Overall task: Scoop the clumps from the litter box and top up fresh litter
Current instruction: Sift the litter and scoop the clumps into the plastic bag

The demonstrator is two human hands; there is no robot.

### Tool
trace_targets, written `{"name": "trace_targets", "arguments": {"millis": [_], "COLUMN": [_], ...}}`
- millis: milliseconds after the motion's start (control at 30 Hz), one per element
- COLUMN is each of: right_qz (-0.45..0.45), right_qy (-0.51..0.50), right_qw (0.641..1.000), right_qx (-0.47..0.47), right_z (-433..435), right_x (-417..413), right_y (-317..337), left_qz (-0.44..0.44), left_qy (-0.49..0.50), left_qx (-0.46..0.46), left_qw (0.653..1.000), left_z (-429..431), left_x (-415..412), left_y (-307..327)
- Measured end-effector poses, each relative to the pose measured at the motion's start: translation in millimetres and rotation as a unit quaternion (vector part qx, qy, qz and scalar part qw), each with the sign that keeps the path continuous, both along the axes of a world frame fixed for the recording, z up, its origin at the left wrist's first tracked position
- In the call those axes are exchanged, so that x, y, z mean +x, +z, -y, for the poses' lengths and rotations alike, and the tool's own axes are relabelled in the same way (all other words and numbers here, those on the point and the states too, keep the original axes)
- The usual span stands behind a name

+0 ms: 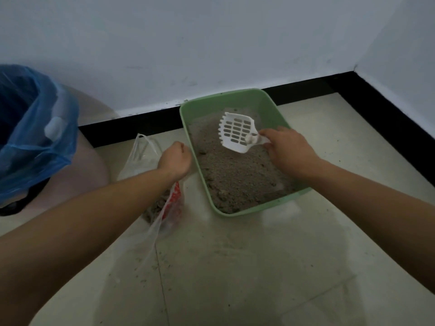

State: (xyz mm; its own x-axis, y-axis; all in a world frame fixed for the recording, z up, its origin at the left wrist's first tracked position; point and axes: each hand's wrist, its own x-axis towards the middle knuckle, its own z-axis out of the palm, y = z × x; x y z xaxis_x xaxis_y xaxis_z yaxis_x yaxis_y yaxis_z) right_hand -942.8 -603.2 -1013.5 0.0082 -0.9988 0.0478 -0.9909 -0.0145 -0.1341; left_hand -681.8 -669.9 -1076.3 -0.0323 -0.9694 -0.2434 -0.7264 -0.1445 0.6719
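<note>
Scoop (235, 131): teeth pointing at left rim of litter box (223, 102), handle trailing right.
Right hand (289, 149): fingers clamping handle, blade lying left of them.
Left hand (175, 160): fingers gripping bag (141, 156).

The litter box (211, 109) sits on the floor (235, 267) against the wall (211, 43) — litter (235, 175) in it, the scoop (235, 131) over its far half. Just left lies the plastic bag (141, 156); further left, the lined bin (35, 128).

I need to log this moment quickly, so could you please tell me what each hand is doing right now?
Left hand: curled, gripping the plastic bag.
Right hand: holding the white scoop by its handle.
</note>
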Motion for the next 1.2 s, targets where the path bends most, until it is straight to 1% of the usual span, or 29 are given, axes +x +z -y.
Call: {"name": "trace_targets", "arguments": {"millis": [100,200,333,433,500,567,700,767,900,1033,1133,1200], "right_qz": [-0.014,-0.075,-0.146,-0.166,-0.144,-0.093,-0.006,0.012,-0.031,-0.077,-0.144,-0.165], "right_qy": [0.015,0.047,0.091,0.13,0.135,0.13,0.145,0.152,0.145,0.152,0.222,0.264], "right_qw": [1.0,0.996,0.985,0.976,0.978,0.984,0.981,0.979,0.976,0.977,0.959,0.943], "right_qx": [0.004,0.013,0.03,0.05,0.061,0.084,0.128,0.135,0.161,0.127,0.103,0.114], "right_z": [14,33,57,65,65,62,47,37,24,17,8,3], "right_x": [16,36,56,65,61,48,10,-7,-31,-31,-12,-4], "right_y": [-1,-6,-14,-26,-30,-25,2,15,22,20,12,9], "left_qz": [0.01,0.02,-0.02,-0.034,-0.044,-0.046,-0.05,-0.046,-0.046,-0.028,-0.006,0.003], "left_qy": [0.012,0.027,0.027,0.025,0.026,0.024,0.033,0.034,0.06,0.088,0.098,0.104], "left_qx": [0.008,-0.002,-0.018,-0.027,-0.03,-0.03,-0.031,-0.031,-0.034,-0.043,-0.046,-0.048], "left_qw": [1.0,0.999,0.999,0.999,0.998,0.998,0.998,0.998,0.997,0.995,0.994,0.993], "left_z": [-4,-8,-11,-12,-11,-14,-19,-20,-25,-30,-31,-31], "left_x": [-21,-31,-30,-28,-28,-30,-33,-34,-41,-50,-54,-55], "left_y": [-6,-11,-18,-22,-23,-22,-16,-13,-13,-13,-14,-16]}}
